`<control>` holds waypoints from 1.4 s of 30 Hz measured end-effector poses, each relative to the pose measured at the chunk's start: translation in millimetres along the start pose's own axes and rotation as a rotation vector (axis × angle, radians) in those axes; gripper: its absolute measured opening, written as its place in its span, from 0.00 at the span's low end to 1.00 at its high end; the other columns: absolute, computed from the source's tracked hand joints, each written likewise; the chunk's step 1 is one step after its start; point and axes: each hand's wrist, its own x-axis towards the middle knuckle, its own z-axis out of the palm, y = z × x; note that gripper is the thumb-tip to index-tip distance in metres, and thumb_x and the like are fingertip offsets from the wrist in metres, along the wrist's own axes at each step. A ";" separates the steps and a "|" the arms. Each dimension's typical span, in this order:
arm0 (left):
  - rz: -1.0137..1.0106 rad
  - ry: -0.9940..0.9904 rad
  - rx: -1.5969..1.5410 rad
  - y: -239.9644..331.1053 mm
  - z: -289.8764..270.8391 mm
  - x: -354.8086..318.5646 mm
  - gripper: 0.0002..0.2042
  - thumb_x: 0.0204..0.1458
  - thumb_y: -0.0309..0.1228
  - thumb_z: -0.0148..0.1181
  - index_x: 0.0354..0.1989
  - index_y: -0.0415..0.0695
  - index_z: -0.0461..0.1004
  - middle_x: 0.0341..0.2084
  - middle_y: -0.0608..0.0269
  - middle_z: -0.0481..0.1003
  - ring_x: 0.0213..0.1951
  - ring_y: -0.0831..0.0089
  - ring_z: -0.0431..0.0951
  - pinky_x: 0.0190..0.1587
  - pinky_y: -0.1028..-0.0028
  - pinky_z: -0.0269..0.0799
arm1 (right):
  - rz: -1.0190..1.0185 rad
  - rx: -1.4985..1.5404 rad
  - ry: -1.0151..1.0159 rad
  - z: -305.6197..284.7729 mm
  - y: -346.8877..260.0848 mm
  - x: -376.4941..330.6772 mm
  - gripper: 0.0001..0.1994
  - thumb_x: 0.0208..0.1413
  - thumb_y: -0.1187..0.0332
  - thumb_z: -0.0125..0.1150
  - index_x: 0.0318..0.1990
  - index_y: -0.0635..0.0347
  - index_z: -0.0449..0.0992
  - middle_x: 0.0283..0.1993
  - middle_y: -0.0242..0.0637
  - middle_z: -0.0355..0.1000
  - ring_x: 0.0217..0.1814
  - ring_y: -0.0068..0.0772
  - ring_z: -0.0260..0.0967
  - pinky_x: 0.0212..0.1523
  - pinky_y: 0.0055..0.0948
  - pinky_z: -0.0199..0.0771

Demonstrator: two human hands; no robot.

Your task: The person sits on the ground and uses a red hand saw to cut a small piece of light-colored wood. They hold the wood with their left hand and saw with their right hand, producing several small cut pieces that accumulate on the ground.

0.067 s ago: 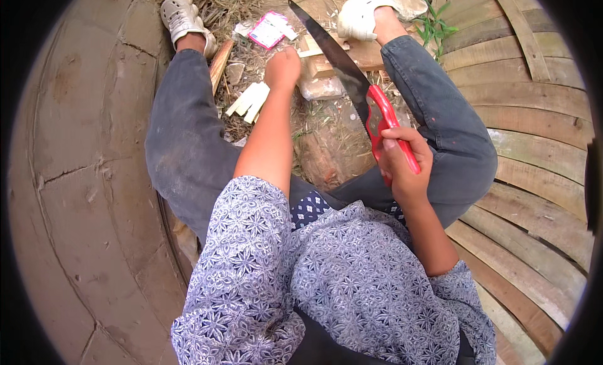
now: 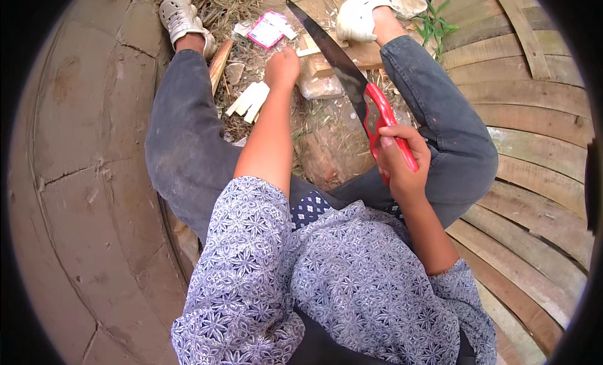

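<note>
Over the wood block, between the lower legs, a pale strip is being held by the L hand, fist closed, end apparently pinched. Across it the saw is being gripped by the R hand, fingers wrapped round the handle. Progress, approx.: several pale pieces are being left piled near the L forearm, prob. already cut; the held strip is seemingly not yet being severed, tho no kerf can be made out. Farther out, a pink/white packet is being left on the ground. Hidden: L fingertips are being masked by the fist, part of the strip by the blade; tooth contact can't be told.
</note>
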 end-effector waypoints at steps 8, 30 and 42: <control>-0.116 -0.068 -0.238 -14.3 19.4 28.4 0.26 0.58 0.46 0.37 0.27 0.34 0.75 0.22 0.46 0.76 0.22 0.58 0.76 0.28 0.59 0.69 | -0.058 -0.051 -0.013 15.9 34.9 23.9 0.05 0.61 0.77 0.57 0.43 0.63 0.78 0.36 0.27 0.73 0.34 0.11 0.65 0.34 0.15 0.64; 0.039 -0.036 0.035 -8.1 0.5 -11.4 0.32 0.61 0.49 0.32 0.40 0.32 0.79 0.41 0.33 0.77 0.48 0.38 0.75 0.55 0.51 0.67 | -0.013 -0.156 -0.094 9.1 46.1 26.2 0.06 0.61 0.76 0.56 0.42 0.61 0.78 0.36 0.28 0.73 0.35 0.14 0.66 0.37 0.17 0.66; 0.108 -0.062 -0.040 -17.0 4.4 -10.4 0.30 0.60 0.48 0.33 0.35 0.35 0.80 0.37 0.35 0.77 0.44 0.39 0.76 0.52 0.51 0.67 | -0.016 -0.020 -0.082 17.9 52.8 29.7 0.06 0.61 0.77 0.56 0.42 0.62 0.78 0.34 0.26 0.71 0.32 0.11 0.62 0.32 0.16 0.63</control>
